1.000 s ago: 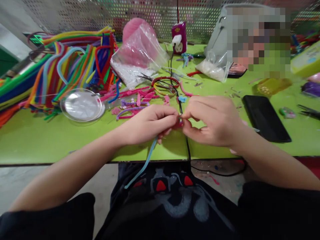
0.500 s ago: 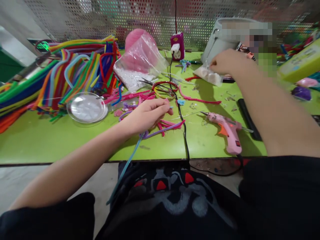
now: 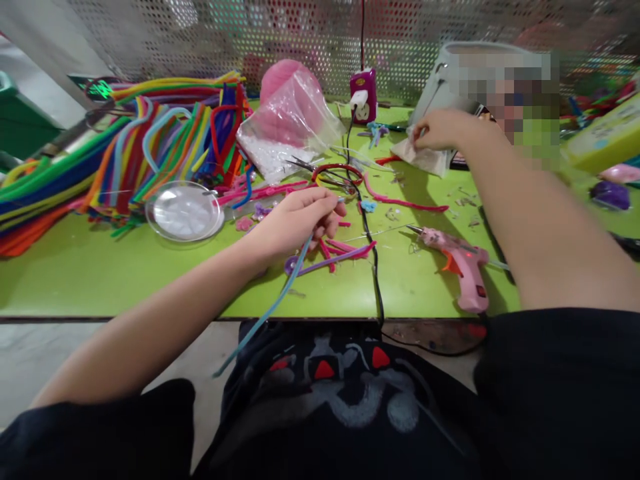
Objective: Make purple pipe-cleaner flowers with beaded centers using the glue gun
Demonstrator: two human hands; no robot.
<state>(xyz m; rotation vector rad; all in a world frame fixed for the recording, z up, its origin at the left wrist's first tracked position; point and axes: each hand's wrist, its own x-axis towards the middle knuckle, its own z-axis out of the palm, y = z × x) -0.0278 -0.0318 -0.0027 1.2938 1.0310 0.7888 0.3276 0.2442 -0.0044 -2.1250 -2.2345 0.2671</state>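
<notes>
A light blue pipe cleaner (image 3: 267,313) runs through the closed fingers of my left hand (image 3: 307,217), its long tail hanging past the table edge. Beneath that hand lie pink and purple pipe cleaner pieces (image 3: 335,260). Farther back on the right, my right hand (image 3: 440,130) has its fingertips closed on the top of a small clear plastic bag (image 3: 425,158) with pale contents. What the fingertips may hold inside the bag is hidden. Scissors (image 3: 337,175) with red handles rest behind my left hand. A pink glue gun (image 3: 460,263) lies between my arms.
Bundles of coloured pipe cleaners (image 3: 150,147) fill the left side, with a round clear dish (image 3: 185,212) in front. A pink ball-shaped object (image 3: 285,93) stands behind a plastic bag. A black cord (image 3: 373,267) crosses from the purple socket (image 3: 363,97). A grey bin (image 3: 450,73) stands at back right.
My left hand has turned a little, and the blue pipe cleaner's tail has swung up and shows more at the fingers. My right hand stays at the bag. The whole view has shifted slightly.
</notes>
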